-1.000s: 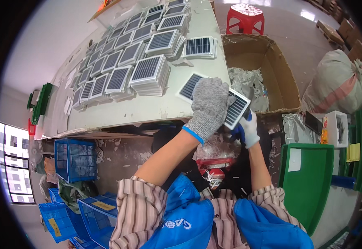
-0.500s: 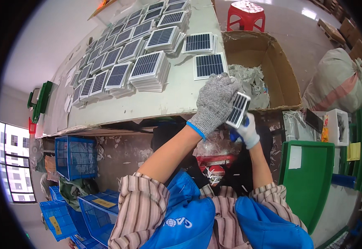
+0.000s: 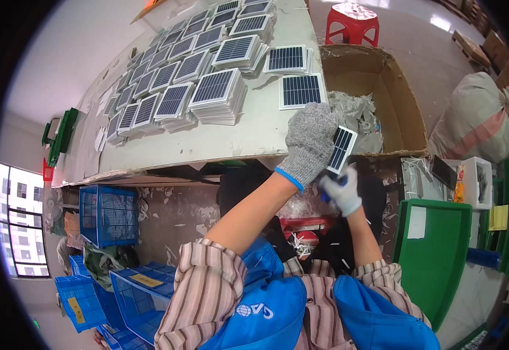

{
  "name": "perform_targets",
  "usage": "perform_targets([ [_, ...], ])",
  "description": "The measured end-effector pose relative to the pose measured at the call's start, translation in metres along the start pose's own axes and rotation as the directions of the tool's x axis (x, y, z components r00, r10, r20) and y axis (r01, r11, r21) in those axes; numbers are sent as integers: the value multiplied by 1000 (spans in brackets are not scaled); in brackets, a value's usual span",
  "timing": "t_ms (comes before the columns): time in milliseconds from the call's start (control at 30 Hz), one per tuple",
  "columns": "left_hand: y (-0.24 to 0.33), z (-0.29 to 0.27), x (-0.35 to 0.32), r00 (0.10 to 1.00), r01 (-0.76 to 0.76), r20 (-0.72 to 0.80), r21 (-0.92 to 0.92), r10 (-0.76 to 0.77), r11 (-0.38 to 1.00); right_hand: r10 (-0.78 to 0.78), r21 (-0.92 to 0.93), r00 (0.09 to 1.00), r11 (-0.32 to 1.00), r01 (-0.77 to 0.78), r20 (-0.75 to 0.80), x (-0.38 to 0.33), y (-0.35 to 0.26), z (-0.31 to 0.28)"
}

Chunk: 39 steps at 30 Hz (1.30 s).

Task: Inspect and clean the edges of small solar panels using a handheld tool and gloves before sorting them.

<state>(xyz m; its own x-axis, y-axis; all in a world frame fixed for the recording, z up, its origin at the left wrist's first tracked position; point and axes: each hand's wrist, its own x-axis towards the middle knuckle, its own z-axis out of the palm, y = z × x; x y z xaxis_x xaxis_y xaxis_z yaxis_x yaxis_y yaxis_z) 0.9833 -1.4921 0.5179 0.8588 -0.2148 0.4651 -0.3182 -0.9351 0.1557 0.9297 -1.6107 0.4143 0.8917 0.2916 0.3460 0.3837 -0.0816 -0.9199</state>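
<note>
My left hand (image 3: pixel 310 140), in a grey knit glove with a blue cuff, grips a small solar panel (image 3: pixel 342 150) with a white frame, holding it tilted off the table's near edge. Just below the panel is my right hand (image 3: pixel 344 191) in a white glove, its fingers curled. Something blue shows at those fingers; blur hides whether it is a tool or part of the glove. One solar panel (image 3: pixel 302 91) lies flat on the table beyond my left hand, with a short stack of panels (image 3: pixel 287 59) behind it.
Many panel stacks (image 3: pixel 215 93) cover the white table (image 3: pixel 208 140). A cardboard box (image 3: pixel 403 99) holding scraps stands against its right side. A red stool (image 3: pixel 352 24) is farther back. Green trays (image 3: pixel 432 256) stand to my right, blue crates (image 3: pixel 109 216) to my left.
My right hand has moved slightly down and away from the panel, which is now more fully exposed. My left hand still holds it. The view has shifted a little.
</note>
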Motion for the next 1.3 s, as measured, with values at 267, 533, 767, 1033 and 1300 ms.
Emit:
perform_targets([
  [267,2,2,-1,997,65,-43,15,-65,998,218,0,826,967,-255,-519,-30,21,23],
  [533,7,8,2,999,-8,-45,88,12,996,462,898,820,419,134,-338,47,126,37],
  [767,-3,7,-7,999,20,-38,22,-20,1000,209,403,747,911,86,-632,77,65,13],
  [1033,-26,4,24,988,-65,-153,-175,39,982,-246,-237,948,952,196,-201,-5,-36,-104],
  [1300,-46,-32,-19,956,-295,16,61,294,954,809,-78,473,478,-875,-350,-123,-46,-314],
])
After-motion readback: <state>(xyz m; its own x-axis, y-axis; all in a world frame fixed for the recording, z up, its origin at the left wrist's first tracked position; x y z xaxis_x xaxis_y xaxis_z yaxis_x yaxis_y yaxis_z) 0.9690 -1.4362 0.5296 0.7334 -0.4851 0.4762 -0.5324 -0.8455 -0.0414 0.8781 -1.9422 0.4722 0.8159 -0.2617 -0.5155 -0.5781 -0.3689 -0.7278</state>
